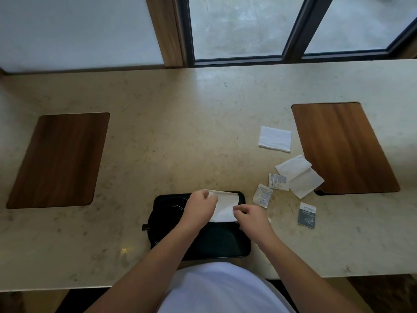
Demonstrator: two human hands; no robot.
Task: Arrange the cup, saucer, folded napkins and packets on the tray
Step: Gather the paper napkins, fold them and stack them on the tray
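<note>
A white paper napkin (225,206) is pinched by the left hand (199,207) and right hand (252,218) over the black rectangular plastic tray (216,242), lower centre of the frame.

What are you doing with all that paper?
A person is folding a white napkin over a black tray, pinching it with the left hand and the right hand. A dark cup and saucer sit on the tray's left side. Two more napkins and three packets wait on the counter to the right.
</note>
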